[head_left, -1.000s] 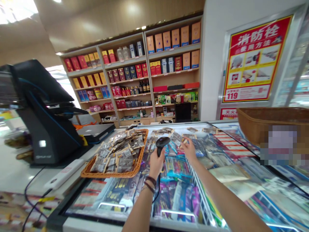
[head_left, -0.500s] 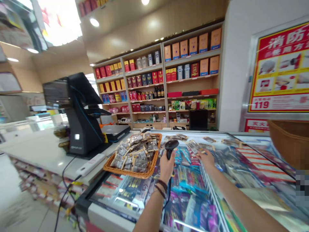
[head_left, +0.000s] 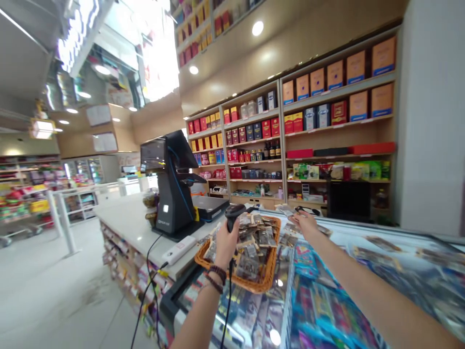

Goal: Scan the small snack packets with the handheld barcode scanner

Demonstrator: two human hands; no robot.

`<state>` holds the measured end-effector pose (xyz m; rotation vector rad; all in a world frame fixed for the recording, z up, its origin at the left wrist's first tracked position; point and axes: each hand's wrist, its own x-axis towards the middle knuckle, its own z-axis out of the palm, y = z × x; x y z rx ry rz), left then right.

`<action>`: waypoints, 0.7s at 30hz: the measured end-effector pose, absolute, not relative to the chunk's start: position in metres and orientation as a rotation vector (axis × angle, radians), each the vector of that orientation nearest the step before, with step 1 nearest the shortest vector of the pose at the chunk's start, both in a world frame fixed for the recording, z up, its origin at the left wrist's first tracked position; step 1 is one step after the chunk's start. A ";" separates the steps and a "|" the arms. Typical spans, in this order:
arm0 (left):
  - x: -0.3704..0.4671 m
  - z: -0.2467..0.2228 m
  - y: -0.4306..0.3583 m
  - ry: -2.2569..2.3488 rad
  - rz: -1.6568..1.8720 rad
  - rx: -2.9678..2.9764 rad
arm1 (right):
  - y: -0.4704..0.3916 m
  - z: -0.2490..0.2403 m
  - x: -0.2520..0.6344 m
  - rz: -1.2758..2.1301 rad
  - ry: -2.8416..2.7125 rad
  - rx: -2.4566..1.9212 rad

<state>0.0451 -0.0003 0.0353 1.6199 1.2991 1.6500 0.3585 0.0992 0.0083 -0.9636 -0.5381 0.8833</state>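
Observation:
A black handheld scanner (head_left: 232,213) with a hanging cable is gripped in my left hand (head_left: 227,240), above the left part of the wicker basket (head_left: 268,283). Small clear packets (head_left: 250,259) fill that basket. Beyond its right side, my right hand (head_left: 304,224) has its fingers pinched on a small packet (head_left: 286,209) over the glass counter top. More packets (head_left: 288,237) lie on the glass just below this hand. Beaded bracelets (head_left: 215,278) circle my left wrist.
Left of the basket stand a black checkout terminal (head_left: 172,194), a flat dark scale (head_left: 214,207) and a white power strip (head_left: 179,250) with cables. Loose packets (head_left: 383,243) lie on the glass at right. Shelves of boxed goods (head_left: 254,131) line the back wall.
The view has turned left. My left hand has carried the scanner left over the basket. My right hand, with a packet, has moved to the glass near the basket's far right corner.

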 end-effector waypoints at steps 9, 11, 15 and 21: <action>0.005 0.015 -0.001 1.379 1.642 1.601 | 0.129 0.038 0.258 1.239 -0.788 -0.913; 0.006 0.010 -0.001 1.376 1.636 1.604 | 0.123 0.036 0.259 1.283 -0.859 -0.893; 0.021 0.004 -0.003 1.351 1.639 1.610 | 0.104 0.031 0.293 1.256 -0.906 -0.905; 0.085 0.006 -0.011 1.170 1.548 1.601 | 0.066 0.021 0.406 1.007 -0.789 -1.046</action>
